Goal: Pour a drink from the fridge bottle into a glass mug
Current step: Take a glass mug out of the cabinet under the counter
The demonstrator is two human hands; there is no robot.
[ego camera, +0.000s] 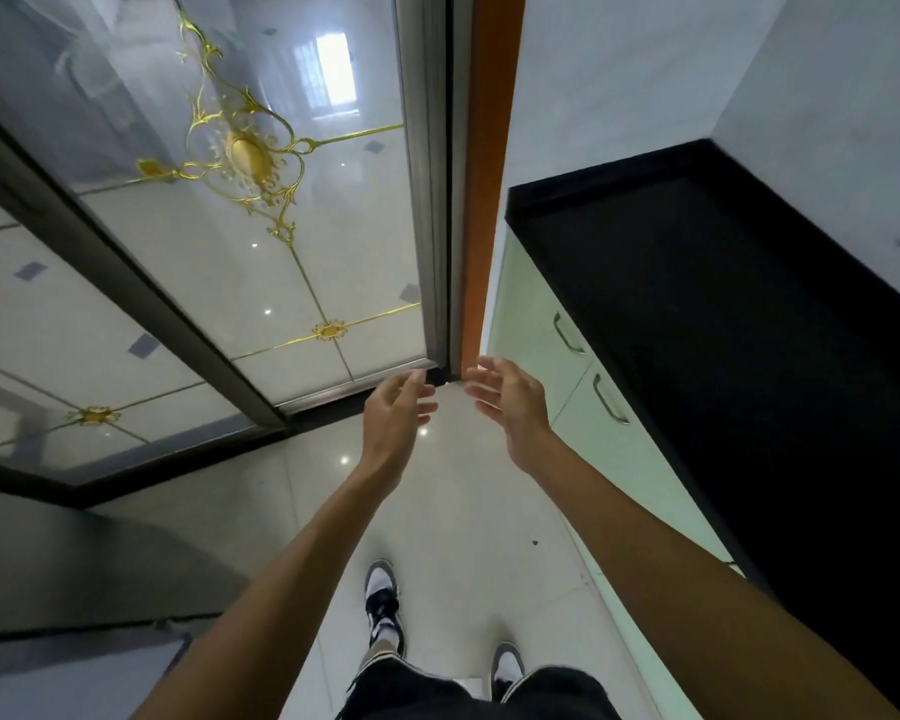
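Left hand (393, 407) and right hand (510, 402) are both held out wide and hold nothing, left of the black tabletop (697, 330), with the right hand nearer it, and no fridge, bottle or mug shows.

Neither the bottle nor the glass mug is in view

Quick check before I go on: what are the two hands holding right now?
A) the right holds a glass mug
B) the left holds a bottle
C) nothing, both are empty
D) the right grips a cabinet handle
C: the left hand and the right hand are both held out above the floor, fingers relaxed and touching nothing.
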